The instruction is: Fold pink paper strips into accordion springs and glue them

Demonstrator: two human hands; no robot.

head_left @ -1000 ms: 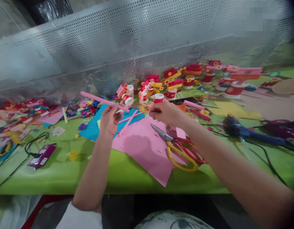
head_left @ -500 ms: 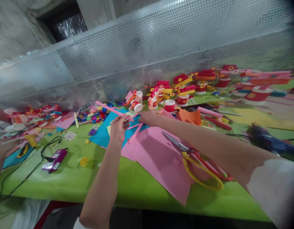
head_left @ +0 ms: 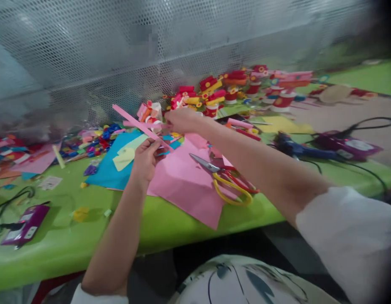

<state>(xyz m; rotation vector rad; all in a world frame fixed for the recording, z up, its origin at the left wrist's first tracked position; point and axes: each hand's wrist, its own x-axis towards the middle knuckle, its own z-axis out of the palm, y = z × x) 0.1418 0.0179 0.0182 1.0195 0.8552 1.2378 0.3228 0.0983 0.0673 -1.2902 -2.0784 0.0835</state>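
A long pink paper strip (head_left: 132, 120) slants up and away from my left hand (head_left: 146, 158), whose fingers are closed on its lower part. My right hand (head_left: 184, 120) reaches farther over the table, fingers pinched on another pink strip (head_left: 135, 124) that points left; its fingertips are partly blurred. Below both hands lies a pink paper sheet (head_left: 185, 185). Scissors (head_left: 209, 166) with one yellow and one red handle rest on its right side. To the left is a blue sheet (head_left: 102, 173) with pale yellow paper pieces (head_left: 124, 158) on it.
Red, white and yellow paper-cup models (head_left: 212, 109) line the back by a perforated metal panel (head_left: 97, 46). Small colourful pieces (head_left: 103, 139) lie heaped at back left. Purple power strips (head_left: 30, 223) with cables sit at both sides. A blue glue gun (head_left: 288, 145) lies right.
My view has swung right and down. My right hand has lifted away from the sheets, raising a pink strip with it. My left hand keeps its strip.
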